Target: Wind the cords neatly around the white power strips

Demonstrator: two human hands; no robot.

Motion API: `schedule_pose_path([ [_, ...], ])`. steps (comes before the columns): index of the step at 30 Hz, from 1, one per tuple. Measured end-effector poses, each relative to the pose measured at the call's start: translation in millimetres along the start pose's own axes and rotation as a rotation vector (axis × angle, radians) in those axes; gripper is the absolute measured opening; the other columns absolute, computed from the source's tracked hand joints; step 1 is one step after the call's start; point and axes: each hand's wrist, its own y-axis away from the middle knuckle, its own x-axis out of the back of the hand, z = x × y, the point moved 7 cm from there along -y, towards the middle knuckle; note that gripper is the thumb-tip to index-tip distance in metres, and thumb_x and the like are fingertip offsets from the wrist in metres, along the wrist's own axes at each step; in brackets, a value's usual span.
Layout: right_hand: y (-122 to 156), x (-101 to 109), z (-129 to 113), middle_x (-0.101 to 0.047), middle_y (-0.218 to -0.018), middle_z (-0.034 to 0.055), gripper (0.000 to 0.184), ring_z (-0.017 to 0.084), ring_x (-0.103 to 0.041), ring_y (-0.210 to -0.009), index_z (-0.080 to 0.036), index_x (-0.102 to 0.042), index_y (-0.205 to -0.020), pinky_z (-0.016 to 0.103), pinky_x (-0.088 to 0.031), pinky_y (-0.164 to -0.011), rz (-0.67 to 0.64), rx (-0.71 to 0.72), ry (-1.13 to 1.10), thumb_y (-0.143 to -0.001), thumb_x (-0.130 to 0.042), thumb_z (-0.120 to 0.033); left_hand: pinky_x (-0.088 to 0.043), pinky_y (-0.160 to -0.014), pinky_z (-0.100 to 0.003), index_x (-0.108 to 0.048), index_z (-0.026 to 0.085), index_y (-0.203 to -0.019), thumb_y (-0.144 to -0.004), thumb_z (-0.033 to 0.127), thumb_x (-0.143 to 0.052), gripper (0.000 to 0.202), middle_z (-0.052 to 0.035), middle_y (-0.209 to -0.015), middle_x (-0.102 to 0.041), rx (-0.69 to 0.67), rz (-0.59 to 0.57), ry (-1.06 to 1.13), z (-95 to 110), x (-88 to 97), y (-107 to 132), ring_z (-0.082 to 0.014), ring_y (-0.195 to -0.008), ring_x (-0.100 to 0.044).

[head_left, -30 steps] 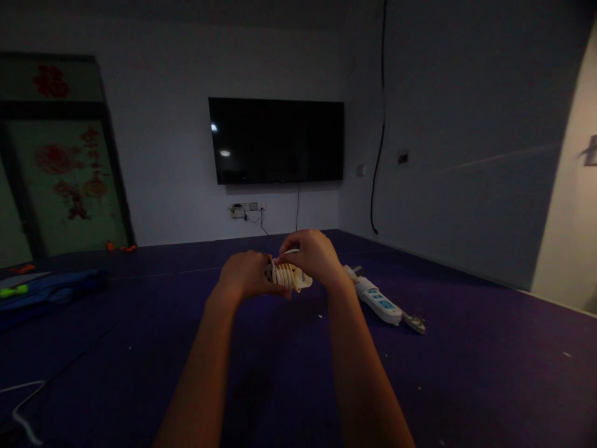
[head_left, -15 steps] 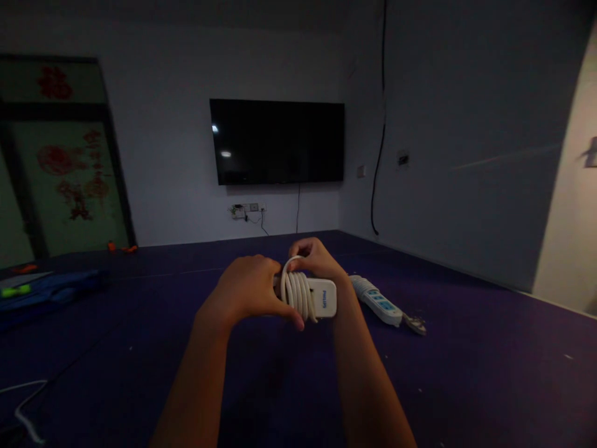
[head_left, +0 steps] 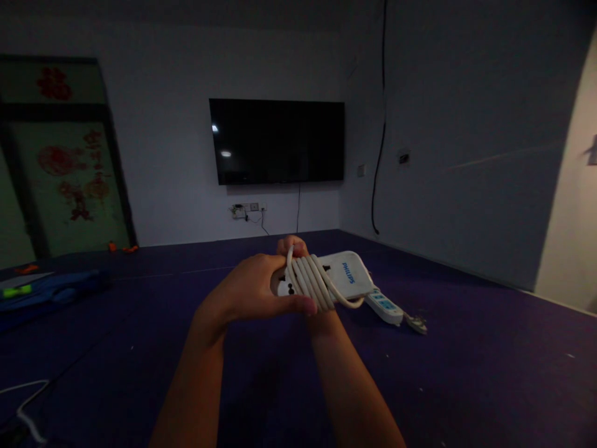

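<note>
My left hand (head_left: 256, 289) grips one end of a white Philips power strip (head_left: 349, 274), its thumb lying across the wound cord. Several turns of white cord (head_left: 312, 283) wrap around the strip's middle, and one loose loop droops at the near side. Behind the strip, my right hand (head_left: 293, 245) is closed on the cord at the far edge; its palm is largely hidden. The strip tilts, with its lettered end pointing right. Beyond that end, a second white power strip (head_left: 385, 307) with blue sockets lies on the purple floor, its plug (head_left: 416, 324) to the right.
A television (head_left: 280, 142) hangs on the far wall above sockets and thin wires. A black cable (head_left: 379, 168) dangles at the right wall. Blue cloth (head_left: 60, 287) lies on the floor at left, and a white cable (head_left: 30, 414) at lower left.
The held strip has tilted and shifted right, showing more of its lettered end. My right hand has moved left and behind it, carrying the cord round. A loose loop now shows in front.
</note>
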Motion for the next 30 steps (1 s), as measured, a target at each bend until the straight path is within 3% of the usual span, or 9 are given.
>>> schedule_pose_path([
  [2, -5.6, 2.2, 3.6, -0.028, -0.061, -0.0033, 0.042, 0.013, -0.028, -0.054, -0.024, -0.027, -0.063, 0.027, -0.030, -0.050, 0.000, 0.005, -0.023, -0.071, -0.054, -0.055, -0.033, -0.051, -0.025, -0.061, 0.015, -0.082, -0.082, 0.059, -0.045, 0.047, -0.0025, -0.071, -0.060, 0.004, 0.018, 0.036, -0.6, 1.2, -0.4, -0.0110, -0.058, -0.047],
  [5, -9.3, 2.1, 5.7, -0.025, -0.059, -0.0037, 0.040, 0.013, -0.026, -0.053, -0.024, -0.026, -0.062, 0.027, -0.030, -0.050, -0.018, 0.013, -0.070, -0.074, -0.052, -0.052, -0.037, -0.055, -0.025, -0.061, 0.014, -0.081, -0.087, 0.057, -0.037, 0.050, -0.0050, -0.075, -0.063, 0.036, 0.055, 0.073, -3.0, 3.7, -1.2, -0.0126, -0.064, -0.052],
  [10, -0.9, -3.4, 1.9, -0.030, -0.063, -0.0036, 0.034, 0.013, -0.031, -0.055, -0.024, -0.033, -0.068, 0.026, -0.032, -0.052, -0.056, 0.005, -0.110, -0.078, -0.052, -0.051, -0.035, -0.050, -0.023, -0.062, 0.015, -0.078, -0.083, 0.059, -0.043, 0.049, -0.0033, -0.070, -0.061, 0.063, 0.032, 0.000, -8.3, 0.1, -4.0, -0.0116, -0.059, -0.050],
  [15, 4.0, -3.2, 0.2, -0.028, -0.063, -0.0039, 0.042, 0.013, -0.027, -0.055, -0.025, -0.033, -0.068, 0.026, -0.031, -0.051, -0.043, -0.009, -0.056, -0.073, -0.055, -0.060, -0.034, -0.049, -0.022, -0.062, 0.015, -0.077, -0.081, 0.060, -0.047, 0.048, -0.0036, -0.070, -0.062, 0.086, 0.025, -0.049, -12.6, -3.1, -6.0, -0.0123, -0.060, -0.052],
  [23, -0.7, 3.4, 0.9, -0.029, -0.062, -0.0027, 0.046, 0.014, -0.029, -0.055, -0.024, -0.024, -0.065, 0.027, -0.032, -0.050, 0.107, 0.015, 0.085, -0.075, -0.048, -0.063, -0.044, -0.060, -0.024, -0.062, 0.014, -0.093, -0.086, 0.049, -0.046, 0.039, -0.0070, -0.085, -0.067, 0.037, -0.110, 0.193, -8.7, -12.4, 0.2, -0.0145, -0.071, -0.057],
  [30, -2.7, -3.3, -3.5, -0.029, -0.062, -0.0034, 0.044, 0.013, -0.031, -0.053, -0.025, -0.029, -0.067, 0.027, -0.033, -0.049, -0.010, 0.077, 0.005, -0.071, -0.054, -0.061, -0.041, -0.055, -0.023, -0.064, 0.015, -0.087, -0.081, 0.044, -0.056, 0.030, -0.0031, -0.077, -0.066, 0.050, -0.060, 0.139, -4.5, -5.3, 1.0, -0.0130, -0.064, -0.056],
])
